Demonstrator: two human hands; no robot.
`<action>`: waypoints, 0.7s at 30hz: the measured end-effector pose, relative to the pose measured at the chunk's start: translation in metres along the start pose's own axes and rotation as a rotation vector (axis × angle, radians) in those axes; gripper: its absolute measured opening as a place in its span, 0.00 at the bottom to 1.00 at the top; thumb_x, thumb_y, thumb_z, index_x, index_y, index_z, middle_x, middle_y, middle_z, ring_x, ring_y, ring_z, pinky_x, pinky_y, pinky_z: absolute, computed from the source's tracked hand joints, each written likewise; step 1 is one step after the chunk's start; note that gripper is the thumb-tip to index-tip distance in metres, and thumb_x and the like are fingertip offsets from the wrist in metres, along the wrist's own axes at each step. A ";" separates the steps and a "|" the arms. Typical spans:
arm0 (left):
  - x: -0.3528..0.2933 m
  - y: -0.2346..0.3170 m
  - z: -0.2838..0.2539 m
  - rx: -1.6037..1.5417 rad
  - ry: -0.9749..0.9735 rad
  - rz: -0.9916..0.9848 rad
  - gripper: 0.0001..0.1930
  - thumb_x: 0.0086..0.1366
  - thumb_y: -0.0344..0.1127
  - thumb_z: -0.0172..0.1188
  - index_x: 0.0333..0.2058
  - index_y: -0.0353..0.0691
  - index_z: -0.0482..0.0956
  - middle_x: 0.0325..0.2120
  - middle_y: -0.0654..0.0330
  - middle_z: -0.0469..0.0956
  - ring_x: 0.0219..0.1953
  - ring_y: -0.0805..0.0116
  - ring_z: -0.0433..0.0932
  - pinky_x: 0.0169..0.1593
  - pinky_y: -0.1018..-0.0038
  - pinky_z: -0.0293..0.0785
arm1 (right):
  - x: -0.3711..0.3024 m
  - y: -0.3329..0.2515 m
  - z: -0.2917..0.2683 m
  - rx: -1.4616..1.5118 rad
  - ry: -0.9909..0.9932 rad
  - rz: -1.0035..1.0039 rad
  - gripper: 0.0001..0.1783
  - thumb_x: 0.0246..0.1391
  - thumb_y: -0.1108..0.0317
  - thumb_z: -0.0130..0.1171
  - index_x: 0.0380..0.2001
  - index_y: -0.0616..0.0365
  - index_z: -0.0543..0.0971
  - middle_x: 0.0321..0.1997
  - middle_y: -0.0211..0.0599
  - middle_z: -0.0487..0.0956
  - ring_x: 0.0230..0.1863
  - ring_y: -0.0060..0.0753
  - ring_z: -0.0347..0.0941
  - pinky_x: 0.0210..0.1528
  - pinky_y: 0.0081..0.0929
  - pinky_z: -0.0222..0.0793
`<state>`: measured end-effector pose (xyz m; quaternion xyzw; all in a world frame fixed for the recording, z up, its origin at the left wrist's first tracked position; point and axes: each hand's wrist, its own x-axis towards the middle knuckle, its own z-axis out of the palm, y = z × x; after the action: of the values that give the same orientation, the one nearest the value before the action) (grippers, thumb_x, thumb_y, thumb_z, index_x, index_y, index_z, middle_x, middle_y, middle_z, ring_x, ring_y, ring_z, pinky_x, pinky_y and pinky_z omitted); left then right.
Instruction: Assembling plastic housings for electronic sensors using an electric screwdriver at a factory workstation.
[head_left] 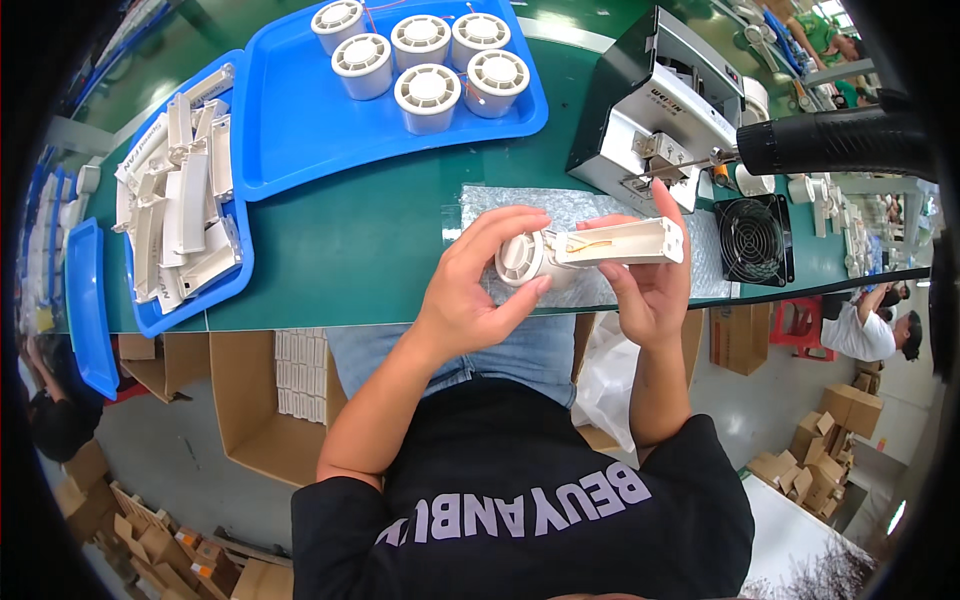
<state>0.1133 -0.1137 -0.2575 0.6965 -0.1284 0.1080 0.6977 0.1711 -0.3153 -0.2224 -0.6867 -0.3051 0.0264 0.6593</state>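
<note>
Over the bubble wrap on the green table, my two hands hold white plastic parts end to end. My left hand has its fingers and thumb around a round white fan head with a slotted top. In my right hand is a long hollow white handle shell, its open side up. Thin yellowish wires lie inside the shell and run toward the fan head. The two parts meet between my hands; whether they are joined, I cannot tell. My right index finger points up past the shell's far end.
Several white fan heads stand in a blue tray. White handle shells fill another at left. A screw-feeding machine, a black electric screwdriver and a black cooling fan are at right. Cardboard boxes stand below the table edge.
</note>
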 end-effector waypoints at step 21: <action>0.002 0.000 -0.003 -0.004 -0.044 0.009 0.29 0.54 0.19 0.58 0.58 0.29 0.68 0.58 0.47 0.69 0.61 0.58 0.69 0.63 0.66 0.65 | 0.006 -0.006 0.005 -0.056 -0.082 -0.034 0.33 0.54 0.82 0.62 0.59 0.65 0.58 0.52 0.51 0.75 0.55 0.40 0.75 0.54 0.34 0.75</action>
<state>0.1148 -0.1106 -0.2567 0.6968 -0.1468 0.0954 0.6955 0.1714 -0.3084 -0.2159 -0.6979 -0.3440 0.0350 0.6272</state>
